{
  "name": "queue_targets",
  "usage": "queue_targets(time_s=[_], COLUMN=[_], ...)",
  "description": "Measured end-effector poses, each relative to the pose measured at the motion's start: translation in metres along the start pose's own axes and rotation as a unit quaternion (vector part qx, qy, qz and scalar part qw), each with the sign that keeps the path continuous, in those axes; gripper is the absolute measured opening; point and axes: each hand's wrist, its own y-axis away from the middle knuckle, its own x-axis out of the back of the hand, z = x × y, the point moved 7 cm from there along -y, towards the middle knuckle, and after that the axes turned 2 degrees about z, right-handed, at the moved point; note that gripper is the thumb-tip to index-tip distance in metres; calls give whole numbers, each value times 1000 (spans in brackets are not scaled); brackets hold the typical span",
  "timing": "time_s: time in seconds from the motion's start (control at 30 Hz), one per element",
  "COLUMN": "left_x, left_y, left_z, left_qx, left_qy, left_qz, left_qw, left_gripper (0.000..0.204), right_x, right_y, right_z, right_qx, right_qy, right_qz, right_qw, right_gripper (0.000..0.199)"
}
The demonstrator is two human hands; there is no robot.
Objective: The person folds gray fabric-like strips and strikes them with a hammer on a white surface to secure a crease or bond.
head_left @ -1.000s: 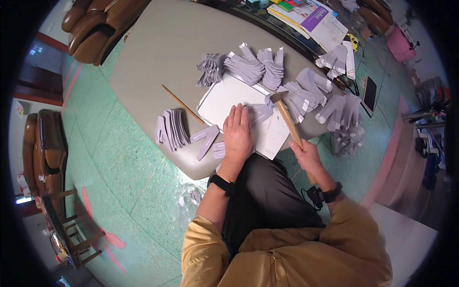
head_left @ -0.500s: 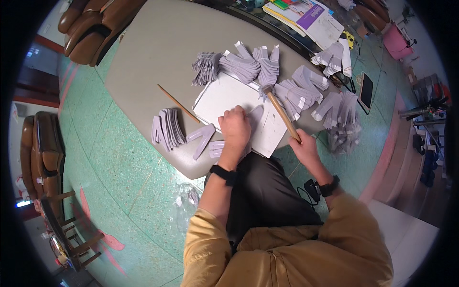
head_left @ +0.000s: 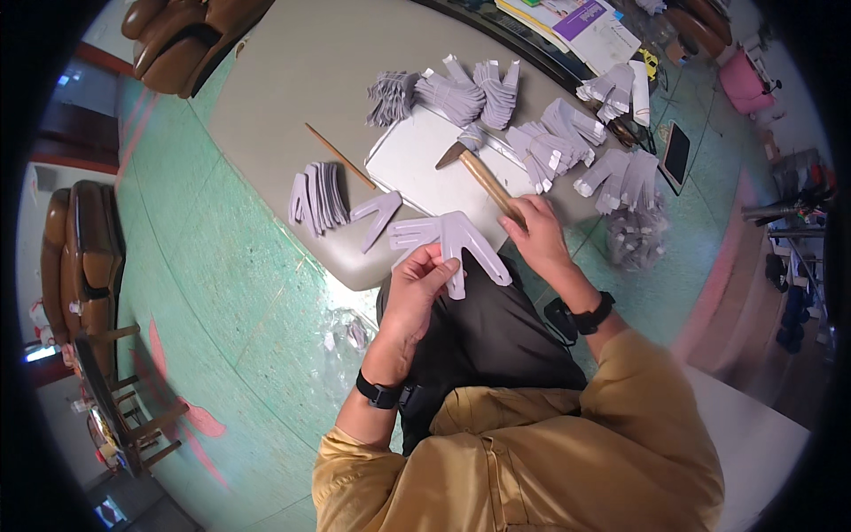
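My left hand (head_left: 415,288) pinches a flat, V-shaped lavender piece (head_left: 458,232) between thumb and fingers, above my lap at the table's near edge. My right hand (head_left: 537,232) grips the wooden handle of a hammer (head_left: 486,182). Its dark head is over a white board (head_left: 403,168) that lies on the table. Left of the held piece, a slotted lavender piece (head_left: 413,234) shows at the table edge, partly covered. Another V-shaped piece (head_left: 379,213) lies beside a fanned stack of such pieces (head_left: 321,197).
Tied bundles of lavender pieces (head_left: 450,96) line the board's far side, with more bundles (head_left: 551,146) to the right. A thin wooden stick (head_left: 339,155) lies left of the board. Papers (head_left: 589,35) and a phone (head_left: 676,152) are farther right. A brown armchair (head_left: 191,44) stands at far left.
My left hand has come off the board toward me and now holds up the V-shaped piece. The hammer has shifted, its head now pointing left over the board.
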Motion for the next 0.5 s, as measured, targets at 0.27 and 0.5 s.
queue_targets(time_s=[0.27, 0.5], left_x=[-29, -32], left_y=[35, 54], left_z=[-14, -14], left_qx=[-77, -96], left_qy=[-48, -115], left_qz=[-37, -11], left_qw=[995, 989], left_gripper=[10, 8], right_x=[10, 24], right_y=[48, 69], right_z=[-50, -64], right_qx=[-114, -55], right_qy=[-347, -279], right_qz=[-252, -219], right_qw=[896, 934], right_gripper=[19, 19])
